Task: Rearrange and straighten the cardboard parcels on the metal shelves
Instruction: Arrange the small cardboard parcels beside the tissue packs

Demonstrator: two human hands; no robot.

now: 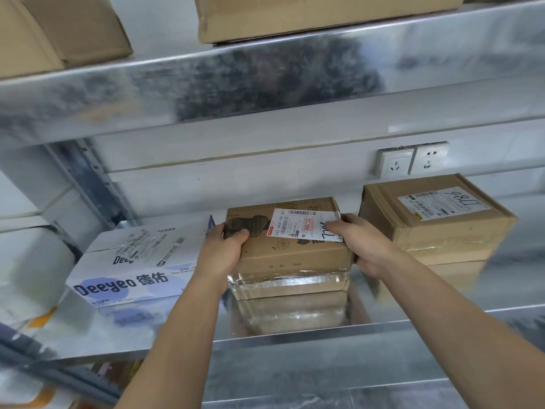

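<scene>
cardboard under curled fingers (237, 234): the left hand (225, 249) and right hand (364, 246) clamp opposite ends of the brown parcel (290, 249), likely to square it up. white box (138, 261) sits just left of it, taped parcel (436, 222) just right, metal shelf (295, 335) beneath.
</scene>
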